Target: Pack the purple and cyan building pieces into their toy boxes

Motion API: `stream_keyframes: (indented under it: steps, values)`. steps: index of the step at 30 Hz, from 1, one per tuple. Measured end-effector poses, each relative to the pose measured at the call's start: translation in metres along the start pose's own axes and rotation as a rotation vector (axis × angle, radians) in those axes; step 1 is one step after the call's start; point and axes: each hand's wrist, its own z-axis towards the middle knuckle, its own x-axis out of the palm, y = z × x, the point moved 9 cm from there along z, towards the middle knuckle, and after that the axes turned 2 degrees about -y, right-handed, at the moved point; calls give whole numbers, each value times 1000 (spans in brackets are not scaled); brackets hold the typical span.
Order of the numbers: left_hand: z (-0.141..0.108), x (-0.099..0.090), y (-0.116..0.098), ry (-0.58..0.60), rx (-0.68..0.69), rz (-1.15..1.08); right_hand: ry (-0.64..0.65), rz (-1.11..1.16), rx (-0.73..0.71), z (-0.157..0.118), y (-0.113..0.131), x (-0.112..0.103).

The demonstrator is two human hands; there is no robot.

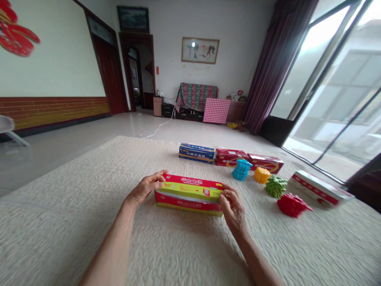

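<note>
A long red and yellow-green battery box [190, 192] lies on the cream quilted cover in front of me. Its lid looks slightly bowed along the near edge. At the box's left end, my left hand [145, 188] has its thumb and fingers on the top and side. My right hand [233, 206] curls round the right end, fingers on the lid corner and thumb against the near side. Both hands grip the box between them. The inside of the box is hidden.
Behind it stand a blue box [196, 153] and two red boxes [230, 157]. To the right are blue [241, 170], yellow [262, 175], green [276, 186] and red [293, 205] knobbly plastic pieces, beside a white-and-red box [320, 188]. They rest on the quilted cover [89, 190].
</note>
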Motion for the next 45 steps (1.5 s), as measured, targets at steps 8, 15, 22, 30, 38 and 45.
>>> stream_keyframes:
  steps: [8,15,22,30,38,45]
  values:
    - [1,1,6,4,-9,-16,-37,94,79,-3,-7,5]
    - [-1,0,14,10,-94,-82,-93,-2,361,-6,-36,-2]
    - [-1,-10,19,-17,-123,-87,77,143,446,-10,-41,11]
    - [1,-65,20,-418,-30,-39,284,354,350,-22,-22,57]
    - [-7,-44,16,-218,-54,-151,306,173,253,-25,-34,63]
    - [-2,-50,23,-288,-31,-208,349,-1,122,-29,-22,71]
